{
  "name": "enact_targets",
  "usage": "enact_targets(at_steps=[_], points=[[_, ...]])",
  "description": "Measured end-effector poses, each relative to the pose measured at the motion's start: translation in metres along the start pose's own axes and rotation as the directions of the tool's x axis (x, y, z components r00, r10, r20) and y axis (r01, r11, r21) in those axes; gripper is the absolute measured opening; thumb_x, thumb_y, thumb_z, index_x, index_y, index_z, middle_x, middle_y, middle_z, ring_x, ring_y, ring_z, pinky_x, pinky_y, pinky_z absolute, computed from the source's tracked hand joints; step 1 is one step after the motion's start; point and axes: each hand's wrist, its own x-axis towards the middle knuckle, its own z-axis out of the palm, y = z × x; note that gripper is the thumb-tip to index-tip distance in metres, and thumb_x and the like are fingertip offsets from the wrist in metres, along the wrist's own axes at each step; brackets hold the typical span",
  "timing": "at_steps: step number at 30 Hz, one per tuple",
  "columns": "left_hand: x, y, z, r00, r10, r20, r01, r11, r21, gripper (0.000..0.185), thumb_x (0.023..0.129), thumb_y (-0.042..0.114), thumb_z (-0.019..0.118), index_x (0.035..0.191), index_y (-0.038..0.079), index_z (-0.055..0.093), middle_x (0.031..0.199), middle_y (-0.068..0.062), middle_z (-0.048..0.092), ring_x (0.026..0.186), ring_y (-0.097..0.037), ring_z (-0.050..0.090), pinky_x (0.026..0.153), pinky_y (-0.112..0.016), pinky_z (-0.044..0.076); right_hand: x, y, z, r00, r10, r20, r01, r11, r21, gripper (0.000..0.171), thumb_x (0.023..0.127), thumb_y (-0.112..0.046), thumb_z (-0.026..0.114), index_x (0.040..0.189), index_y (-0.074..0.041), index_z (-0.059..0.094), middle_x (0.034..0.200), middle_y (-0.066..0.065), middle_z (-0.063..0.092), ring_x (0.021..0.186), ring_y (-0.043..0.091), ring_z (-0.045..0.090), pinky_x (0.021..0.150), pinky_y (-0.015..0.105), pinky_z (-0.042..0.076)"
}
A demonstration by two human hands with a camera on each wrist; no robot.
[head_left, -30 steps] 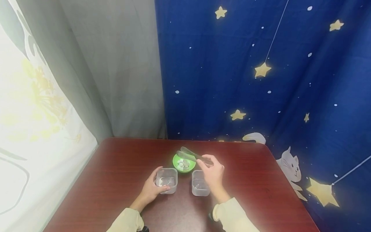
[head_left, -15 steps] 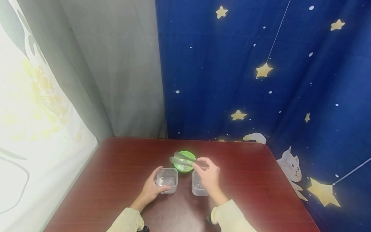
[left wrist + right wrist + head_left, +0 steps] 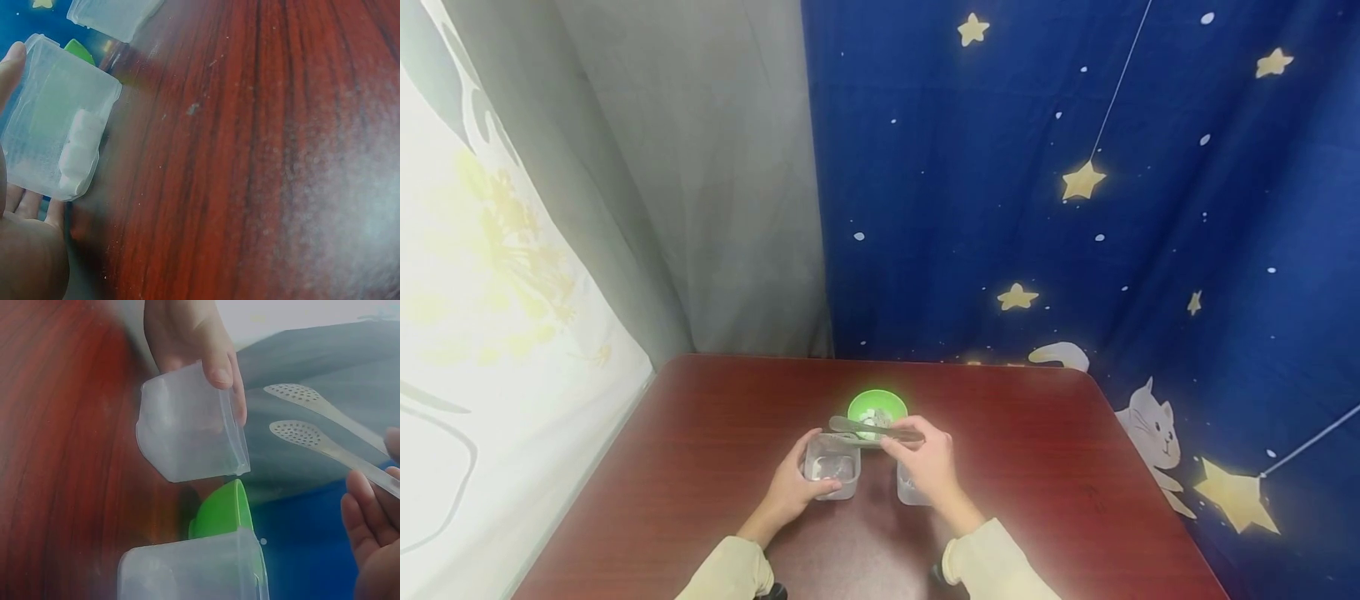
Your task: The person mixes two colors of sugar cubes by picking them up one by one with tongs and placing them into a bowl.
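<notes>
My left hand grips a clear square plastic container by its left side, the thumb across its front. White lumps lie inside it, seen through the wall in the left wrist view. My right hand holds a pair of tongs with perforated ends. Those ends are spread apart in the right wrist view, with nothing visible between them. They point left, near the held container's far rim. Partly behind the tongs stands a green bowl with white and greyish pieces in it.
A second clear container stands on the right, partly hidden under my right hand. All of this is on a dark red wooden table. Beyond the table's far edge hang grey curtains and blue star-patterned curtains.
My right hand has moved left and nearer to me, carrying the tongs from above the green bowl to the far rim of the left container. My left hand stays where it was.
</notes>
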Motion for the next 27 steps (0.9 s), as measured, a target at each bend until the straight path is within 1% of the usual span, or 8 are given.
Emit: enact_targets(at_steps=[3, 6, 9, 13, 16, 19, 22, 27], points=[[0.001, 0.000, 0.000, 1.000, -0.013, 0.003, 0.013, 1.000, -0.004, 0.099, 0.058, 0.020, 0.094, 0.143, 0.014, 0.045, 0.123, -0.012, 0.059, 0.096, -0.029, 0.061, 0.080, -0.035, 0.051, 0.002, 0.016, 0.004, 1.000, -0.006, 0.023, 0.006, 1.000, 0.007, 0.024, 0.077, -0.008, 0.081, 0.099, -0.003, 0.072, 0.091, 0.011, 0.073, 0.078, 0.025, 0.072, 0.069, 0.029, 0.057], [0.002, -0.001, 0.000, 1.000, -0.017, 0.008, 0.017, 1.000, -0.008, 0.099, 0.058, 0.019, 0.094, 0.143, 0.013, 0.045, 0.124, -0.012, 0.059, 0.096, -0.028, 0.061, 0.081, -0.035, 0.051, 0.001, 0.021, 0.006, 0.999, -0.020, 0.049, 0.019, 1.000, 0.011, 0.025, 0.077, -0.013, 0.082, 0.099, -0.005, 0.072, 0.092, 0.012, 0.073, 0.077, 0.025, 0.072, 0.067, 0.028, 0.057], [0.002, -0.002, 0.000, 1.000, -0.017, 0.009, 0.017, 1.000, -0.003, 0.099, 0.057, 0.019, 0.095, 0.143, 0.013, 0.044, 0.124, -0.012, 0.059, 0.096, -0.026, 0.060, 0.081, -0.035, 0.051, 0.001, 0.022, 0.006, 0.997, -0.025, 0.075, 0.027, 0.999, -0.029, 0.027, 0.077, -0.020, 0.083, 0.099, -0.008, 0.073, 0.094, 0.013, 0.073, 0.076, 0.020, 0.072, 0.065, 0.026, 0.057], [0.003, -0.003, -0.001, 0.999, -0.029, 0.014, 0.029, 1.000, 0.002, 0.100, 0.057, 0.021, 0.095, 0.143, 0.015, 0.044, 0.125, -0.011, 0.059, 0.098, -0.022, 0.059, 0.082, -0.033, 0.050, 0.001, 0.021, 0.006, 0.995, -0.001, 0.103, 0.020, 0.983, -0.181, 0.027, 0.076, -0.032, 0.083, 0.098, -0.018, 0.073, 0.089, 0.003, 0.074, 0.073, 0.009, 0.070, 0.067, 0.028, 0.055], [0.003, -0.004, -0.001, 0.999, -0.031, 0.022, 0.031, 1.000, 0.001, 0.100, 0.058, 0.022, 0.095, 0.144, 0.016, 0.043, 0.126, -0.010, 0.059, 0.103, -0.023, 0.058, 0.086, -0.034, 0.049, 0.002, 0.019, 0.006, 0.992, 0.016, 0.127, 0.023, 0.953, -0.302, 0.028, 0.075, -0.039, 0.082, 0.098, -0.025, 0.073, 0.085, -0.008, 0.073, 0.073, 0.001, 0.068, 0.071, 0.031, 0.053], [0.002, -0.004, -0.001, 0.999, -0.030, 0.028, 0.030, 0.999, -0.011, 0.100, 0.059, 0.022, 0.094, 0.145, 0.016, 0.043, 0.127, -0.010, 0.058, 0.107, -0.026, 0.058, 0.087, -0.034, 0.049, 0.004, 0.018, 0.007, 0.987, 0.026, 0.159, 0.037, 0.925, -0.378, 0.029, 0.075, -0.049, 0.079, 0.098, -0.032, 0.071, 0.084, -0.015, 0.072, 0.074, -0.003, 0.067, 0.072, 0.033, 0.051], [0.002, -0.005, -0.001, 0.999, -0.032, 0.033, 0.033, 0.999, -0.029, 0.100, 0.059, 0.021, 0.094, 0.145, 0.016, 0.042, 0.126, -0.010, 0.059, 0.108, -0.027, 0.058, 0.087, -0.033, 0.049, 0.006, 0.019, 0.010, 0.977, 0.027, 0.210, 0.045, 0.943, -0.328, 0.029, 0.077, -0.044, 0.080, 0.099, -0.027, 0.071, 0.088, -0.009, 0.073, 0.076, 0.002, 0.068, 0.069, 0.029, 0.052], [0.003, -0.005, -0.001, 0.999, -0.035, 0.037, 0.037, 0.999, -0.033, 0.100, 0.060, 0.021, 0.094, 0.146, 0.016, 0.042, 0.124, -0.010, 0.059, 0.105, -0.025, 0.058, 0.087, -0.035, 0.049, 0.010, 0.023, 0.017, 0.961, 0.005, 0.276, 0.045, 0.984, -0.173, 0.029, 0.077, -0.021, 0.083, 0.099, -0.007, 0.070, 0.097, 0.009, 0.072, 0.077, 0.016, 0.071, 0.064, 0.025, 0.055]])
